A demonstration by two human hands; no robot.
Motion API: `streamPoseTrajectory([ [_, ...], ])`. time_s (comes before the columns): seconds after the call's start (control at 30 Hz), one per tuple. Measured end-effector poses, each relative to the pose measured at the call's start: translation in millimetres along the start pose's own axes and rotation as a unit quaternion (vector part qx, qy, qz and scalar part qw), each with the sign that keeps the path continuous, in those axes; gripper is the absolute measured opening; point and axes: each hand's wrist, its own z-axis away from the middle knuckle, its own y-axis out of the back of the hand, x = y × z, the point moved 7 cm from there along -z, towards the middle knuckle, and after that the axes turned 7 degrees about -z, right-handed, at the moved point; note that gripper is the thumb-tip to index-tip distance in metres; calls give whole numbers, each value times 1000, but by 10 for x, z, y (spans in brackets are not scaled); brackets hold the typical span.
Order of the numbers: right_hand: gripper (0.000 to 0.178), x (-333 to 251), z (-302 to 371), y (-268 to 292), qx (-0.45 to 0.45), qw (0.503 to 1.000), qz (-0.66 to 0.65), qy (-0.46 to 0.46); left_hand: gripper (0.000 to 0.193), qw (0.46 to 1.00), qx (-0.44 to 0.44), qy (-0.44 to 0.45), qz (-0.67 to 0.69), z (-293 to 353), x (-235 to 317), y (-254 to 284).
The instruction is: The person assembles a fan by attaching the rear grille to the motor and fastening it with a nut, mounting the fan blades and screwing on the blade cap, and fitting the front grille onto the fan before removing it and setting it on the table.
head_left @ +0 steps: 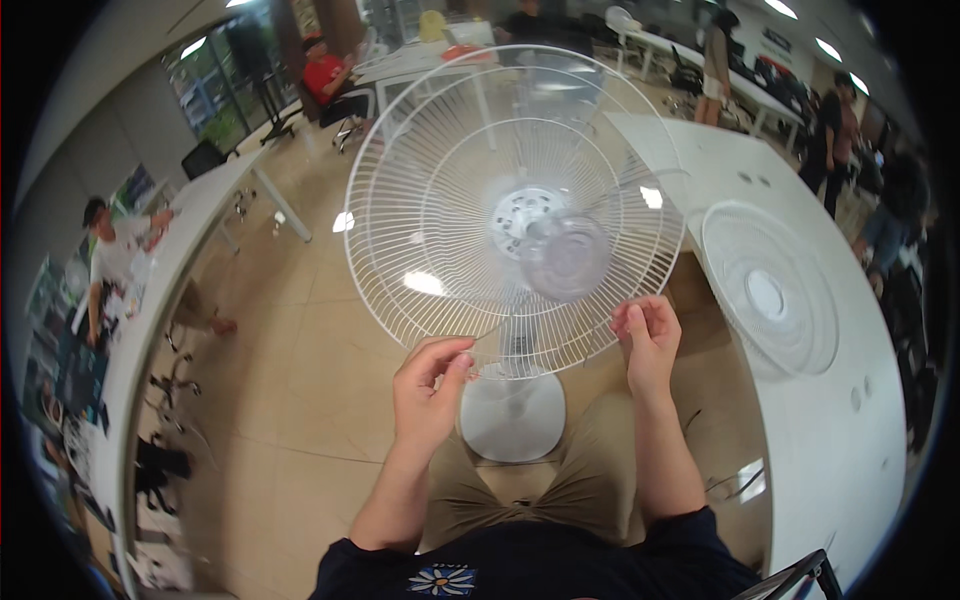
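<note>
A standing fan faces me, its round white wire guard (400,285) upright. Inside the guard are a white hub (510,222) and, partly over it, a pale translucent round part (568,258), blurred. My left hand (428,390) is closed in a pinch at the lower left rim. At the lower right rim my right hand (652,345) is also closed, thumb and fingers together on the wires. Fine detail between the fingertips is hard to make out. Below, the fan's white base (513,420) stands on the floor between my legs.
A second round guard (815,300) lies flat on the white table (830,430) at my right. Another long table (165,270) runs along the left, with a person in white (118,250) behind it. A person in red (325,82) sits farther back. Cables (735,488) hang beside the right table.
</note>
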Motion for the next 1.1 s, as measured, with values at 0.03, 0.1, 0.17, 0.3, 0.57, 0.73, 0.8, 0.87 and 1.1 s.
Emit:
streamPoseTrajectory([
  [0.03, 3, 33, -7, 71, 17, 1000, -22, 4, 22, 999, -14, -29, -14, 9, 76, -46],
  [0.1, 3, 11, -9, 73, 7, 1000, -15, -7, 22, 999, -23, -35, 19, 37, 199, -110],
  [0.17, 7, 58, -27, 123, 0, 994, -111, -7, 22, 997, -43, -42, 49, 77, 343, -155],
  [0.3, 10, 67, 0, 134, -12, 995, -102, 7, 21, 991, -85, -98, 23, 105, 527, -188],
  [0.57, 1, 16, 48, -67, 27, 999, 1, 22, 20, 997, -34, 30, 68, -57, 11, -13],
  [0.73, 6, 50, 67, -236, 3, 1000, 12, 11, 17, 997, 13, 35, 75, -55, -89, 207],
  [0.8, 6, 15, 92, -227, 16, 1000, 12, 15, 18, 997, 4, 33, 64, -66, -125, 200],
  [0.87, 6, 12, 104, -214, 29, 999, 15, 11, 18, 998, -3, 40, 52, -111, -155, 163],
  [1.1, 6, -8, 42, -309, 27, 999, 19, 7, 22, 999, 30, 41, 11, -235, -240, 256],
])
